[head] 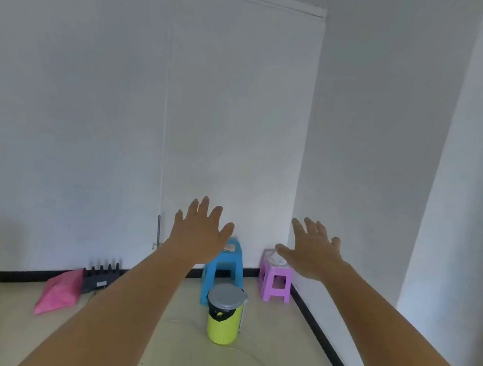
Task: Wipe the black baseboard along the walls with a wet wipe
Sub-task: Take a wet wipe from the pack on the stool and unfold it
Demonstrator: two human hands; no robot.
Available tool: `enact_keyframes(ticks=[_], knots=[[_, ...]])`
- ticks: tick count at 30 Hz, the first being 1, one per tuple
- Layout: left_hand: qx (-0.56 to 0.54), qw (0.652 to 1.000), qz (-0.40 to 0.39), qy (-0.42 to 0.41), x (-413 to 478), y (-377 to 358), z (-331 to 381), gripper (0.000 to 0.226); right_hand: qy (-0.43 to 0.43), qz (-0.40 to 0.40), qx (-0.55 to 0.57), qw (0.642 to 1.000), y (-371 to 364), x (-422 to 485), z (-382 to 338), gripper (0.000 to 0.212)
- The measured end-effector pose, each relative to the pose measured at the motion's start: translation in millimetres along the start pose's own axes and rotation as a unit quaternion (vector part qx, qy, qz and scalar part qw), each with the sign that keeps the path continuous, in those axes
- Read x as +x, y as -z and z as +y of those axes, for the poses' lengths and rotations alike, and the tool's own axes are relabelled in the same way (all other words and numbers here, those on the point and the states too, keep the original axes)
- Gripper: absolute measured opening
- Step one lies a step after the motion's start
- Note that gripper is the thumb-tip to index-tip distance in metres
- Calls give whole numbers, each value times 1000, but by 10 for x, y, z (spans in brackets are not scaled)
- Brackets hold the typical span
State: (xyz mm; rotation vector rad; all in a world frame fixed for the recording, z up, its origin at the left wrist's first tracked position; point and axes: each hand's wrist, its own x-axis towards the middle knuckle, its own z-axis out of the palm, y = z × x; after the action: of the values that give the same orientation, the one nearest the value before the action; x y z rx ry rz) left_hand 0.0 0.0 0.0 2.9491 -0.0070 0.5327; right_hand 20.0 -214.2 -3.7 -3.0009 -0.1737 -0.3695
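Above baseboard (pixel 327 342): hands (both spread)

Hidden and cut-off parts

The left forearm (pixel 116 298) covers part of the black baseboard (pixel 327 342); the left hand (pixel 199 232) hides the blue stool (pixel 223 269) top; small items on both stools are unclear.

text: none legible — labels: none — numbers: 0
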Motion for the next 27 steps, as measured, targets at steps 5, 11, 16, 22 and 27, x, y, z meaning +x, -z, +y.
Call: enact_keyframes(ticks=[5,11,16,22,27], knots=[[3,1000,24,-18,283,-244,-27,58,1,21,-23,1000,-212,251,-6,70],[-23,999,11,-31,1007,-815,130,56,-2,35,-47,998,-606,912,240,66],[-18,999,4,-49,2003,-1392,398,54,-11,26,-71,997,-999,1896,688,66],[-4,999,9,-37,3507,-1980,727,52,5,47,-109,993,-1247,3326,1293,59],[8,999,-10,-41,4550,-2547,875,51,-17,46,-79,996,-1547,4427,1637,53]])
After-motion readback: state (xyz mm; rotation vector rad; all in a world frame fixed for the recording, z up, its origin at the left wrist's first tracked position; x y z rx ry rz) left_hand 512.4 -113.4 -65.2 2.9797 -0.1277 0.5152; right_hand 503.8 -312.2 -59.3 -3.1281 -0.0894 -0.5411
